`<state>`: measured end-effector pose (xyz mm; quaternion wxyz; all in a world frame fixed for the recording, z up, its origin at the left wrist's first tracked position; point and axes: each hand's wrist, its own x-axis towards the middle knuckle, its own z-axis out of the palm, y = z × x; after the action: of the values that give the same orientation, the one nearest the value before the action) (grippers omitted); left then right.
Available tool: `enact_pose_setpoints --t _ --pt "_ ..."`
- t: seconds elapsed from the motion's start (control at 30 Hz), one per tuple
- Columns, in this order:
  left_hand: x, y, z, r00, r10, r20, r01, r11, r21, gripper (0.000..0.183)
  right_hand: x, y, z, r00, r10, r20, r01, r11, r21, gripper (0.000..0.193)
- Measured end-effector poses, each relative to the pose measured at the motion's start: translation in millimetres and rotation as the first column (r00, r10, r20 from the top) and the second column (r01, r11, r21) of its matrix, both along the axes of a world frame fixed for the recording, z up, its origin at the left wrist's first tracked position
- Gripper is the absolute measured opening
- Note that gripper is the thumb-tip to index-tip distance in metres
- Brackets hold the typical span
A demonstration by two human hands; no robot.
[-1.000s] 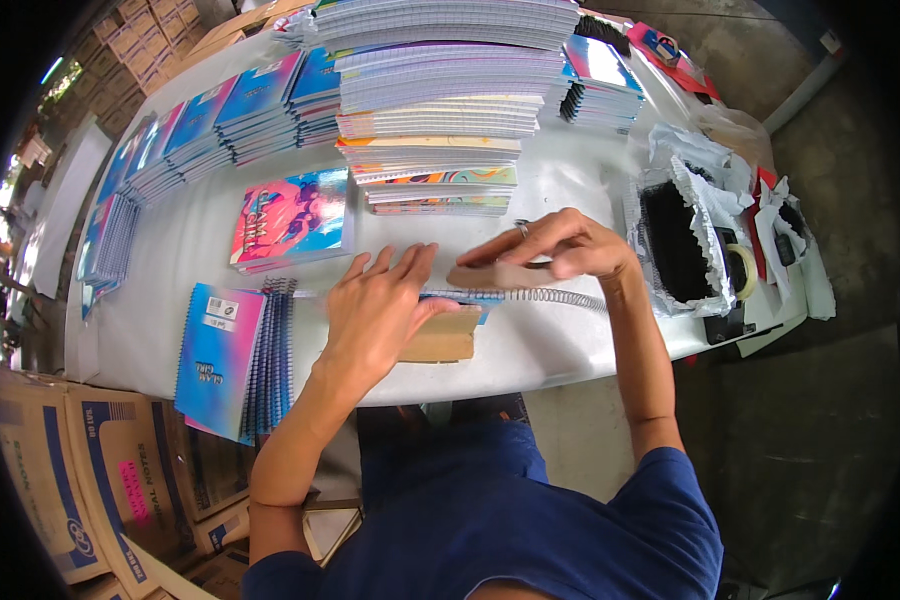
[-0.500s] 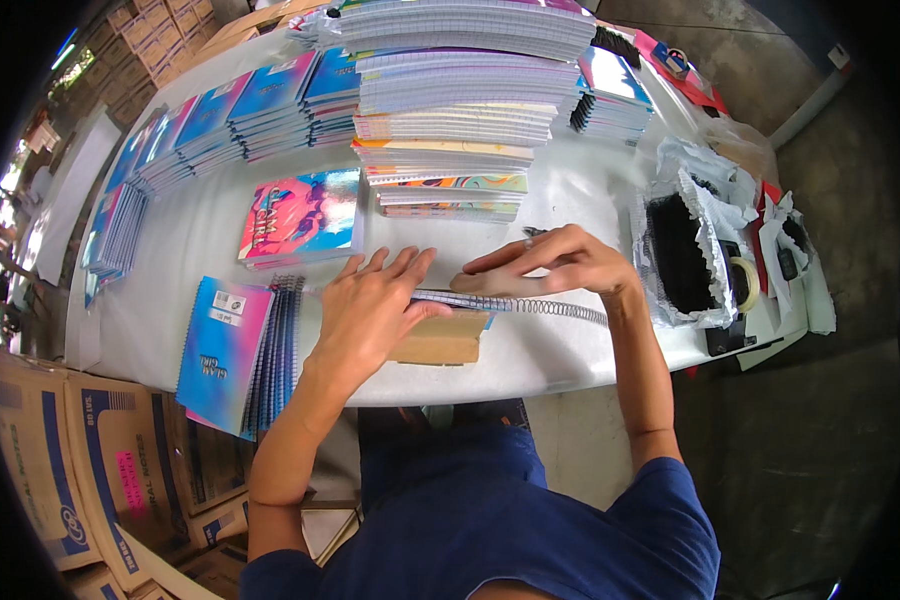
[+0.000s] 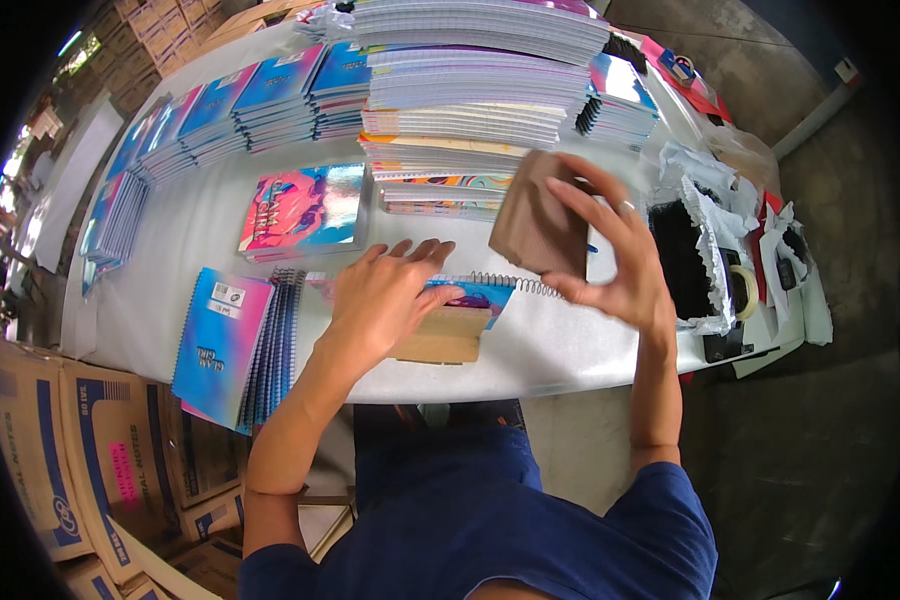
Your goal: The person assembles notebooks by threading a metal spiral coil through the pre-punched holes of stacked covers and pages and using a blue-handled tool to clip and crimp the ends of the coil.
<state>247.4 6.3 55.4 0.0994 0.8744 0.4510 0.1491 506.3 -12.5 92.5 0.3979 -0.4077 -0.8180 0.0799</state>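
Observation:
My left hand point(image 3: 385, 300) grips a spiral notebook point(image 3: 485, 300) near the table's front edge, thumb on the near side and fingers stretched over the far side. The notebook rests on or against a tan block point(image 3: 440, 338). A loose wire coil point(image 3: 530, 285) runs along its upper edge and sticks out to the right. My right hand point(image 3: 620, 250) holds a brown, flat-faced block point(image 3: 540, 215) raised above the table, fingers on its top edge and thumb at its lower edge. Motion blurs the block slightly, and I cannot tell its material.
Behind my left hand lies a stack of pink and blue notebooks point(image 3: 305, 210). Finished-looking spiral notebooks point(image 3: 225, 340) fan out at the left front. A tall notebook pile point(image 3: 460, 120) stands at the back. On the right are a black-lined box point(image 3: 680, 250) and a tape roll point(image 3: 742, 290).
My right hand has left the coil and risen to the right, now with the brown block in it. More of the notebook's coloured cover and its coil shows. My left hand stays nearly in place.

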Motion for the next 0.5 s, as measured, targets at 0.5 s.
enact_pose_setpoints --t 0.5 --pt "-2.1 1.0 -5.4 1.000 -0.017 0.006 0.017 1.000 0.011 0.052 -10.1 -58.9 -24.9 0.849 0.224 0.479 -0.219 0.973 -0.067 0.055"
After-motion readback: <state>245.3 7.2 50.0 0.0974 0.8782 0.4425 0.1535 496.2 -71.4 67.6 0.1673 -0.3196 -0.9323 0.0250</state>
